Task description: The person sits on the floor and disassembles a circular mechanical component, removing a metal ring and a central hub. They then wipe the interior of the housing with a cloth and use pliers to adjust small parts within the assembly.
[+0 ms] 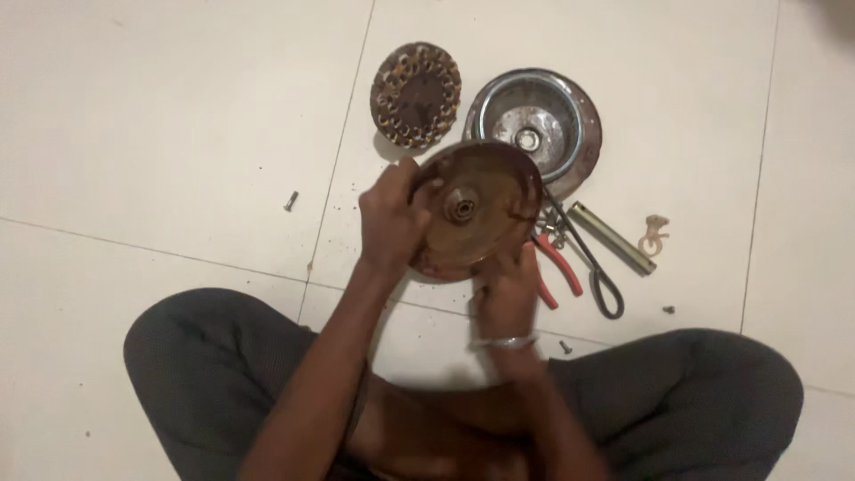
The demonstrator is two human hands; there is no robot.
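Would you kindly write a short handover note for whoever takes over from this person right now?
Left hand: grips the left rim of the rusty round cover, held up off the floor.
Right hand: grips the cover's lower edge.
On the floor tiles: a rusty ringed disc, a metal bowl-shaped housing, red-handled pliers, a brass tube and loose screws.
Done: the parts lie separated.
Left: the cover is not yet set down or fitted to anything.

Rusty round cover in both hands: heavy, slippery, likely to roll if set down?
The rusty round cover looks like stiff metal, probably hefty: both the left hand and right hand grip its rim. The rough rust suggests good grip. On edge it could roll; laid flat it should stay.
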